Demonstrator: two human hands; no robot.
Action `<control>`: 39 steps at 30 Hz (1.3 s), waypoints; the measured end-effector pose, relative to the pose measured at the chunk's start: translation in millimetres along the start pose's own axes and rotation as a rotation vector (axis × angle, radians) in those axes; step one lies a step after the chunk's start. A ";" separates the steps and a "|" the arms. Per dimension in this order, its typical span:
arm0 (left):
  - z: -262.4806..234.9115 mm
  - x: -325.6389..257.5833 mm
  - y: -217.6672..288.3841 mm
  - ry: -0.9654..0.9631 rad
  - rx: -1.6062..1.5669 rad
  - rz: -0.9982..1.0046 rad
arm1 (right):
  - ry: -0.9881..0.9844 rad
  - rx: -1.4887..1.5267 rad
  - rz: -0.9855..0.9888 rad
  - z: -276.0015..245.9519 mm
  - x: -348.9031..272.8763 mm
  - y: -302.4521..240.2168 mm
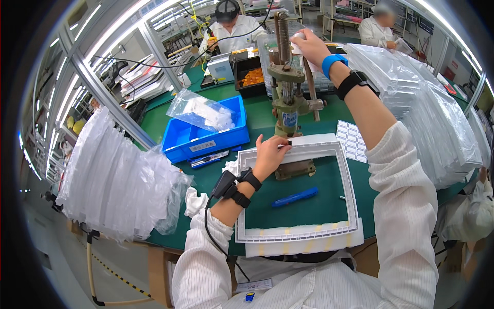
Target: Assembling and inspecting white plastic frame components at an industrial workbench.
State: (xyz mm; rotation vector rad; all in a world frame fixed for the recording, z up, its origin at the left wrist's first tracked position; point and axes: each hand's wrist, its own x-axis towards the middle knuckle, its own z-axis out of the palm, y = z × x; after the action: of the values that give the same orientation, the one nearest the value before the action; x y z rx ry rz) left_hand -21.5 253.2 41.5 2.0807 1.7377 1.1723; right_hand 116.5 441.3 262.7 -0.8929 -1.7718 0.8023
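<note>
A white rectangular plastic frame (350, 193) lies on the green table, its far side under a green arbor press (286, 98). At the frame's far edge, my left hand (270, 156) is closed, thumb and fingertip pinched at a small black piece (289, 143), partly hidden by the fingers. My right hand (310, 49) is raised and closed around the top of the press lever (311, 82), where a white grip shows. Inside the frame's opening lies a blue marker (295, 197). White foam padding (303, 247) shows beneath the near side of the frame.
A blue bin (206, 139) holds bagged white parts, with pens in front. Plastic-wrapped stacks stand at left (110, 180) and right (437, 108). A label sheet (351, 140) lies beside the press; a black tray (249, 77) holds orange parts. Two people sit beyond.
</note>
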 end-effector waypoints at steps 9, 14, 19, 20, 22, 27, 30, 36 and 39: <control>9.6 2.6 1.8 0.100 0.037 0.056 | 0.094 0.201 -0.302 -25.7 -59.8 -23.2; 10.0 -0.9 -6.8 0.113 -0.031 0.049 | 0.072 0.322 -0.351 -33.8 -125.6 -39.9; 15.4 2.1 -9.7 0.151 -0.091 0.070 | 0.092 0.350 -0.294 -41.3 -187.5 -43.0; 15.0 3.9 -7.1 0.151 -0.109 0.064 | 0.100 0.328 -0.280 -43.9 -198.2 -43.1; 12.7 3.0 -4.9 0.148 -0.126 0.053 | 0.104 0.324 -0.272 -41.7 -218.4 -35.5; 2.2 4.4 3.3 0.087 -0.221 -0.042 | 0.073 0.104 -0.460 -48.5 -253.8 -6.4; -3.4 4.2 3.8 0.064 -0.241 -0.102 | 0.005 -0.013 -0.497 -52.4 -263.1 -4.0; -1.7 5.2 3.4 0.032 -0.254 -0.102 | -0.256 -0.310 -0.787 -57.6 -263.5 6.9; -1.7 4.9 5.4 0.033 -0.247 -0.123 | -0.428 -0.425 -0.868 -57.7 -257.5 5.8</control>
State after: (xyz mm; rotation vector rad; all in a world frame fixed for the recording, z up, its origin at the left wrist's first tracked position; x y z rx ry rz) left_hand -18.6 255.4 48.0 1.7962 1.6155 1.3155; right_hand 241.7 233.3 158.9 -0.1188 -2.4697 0.0338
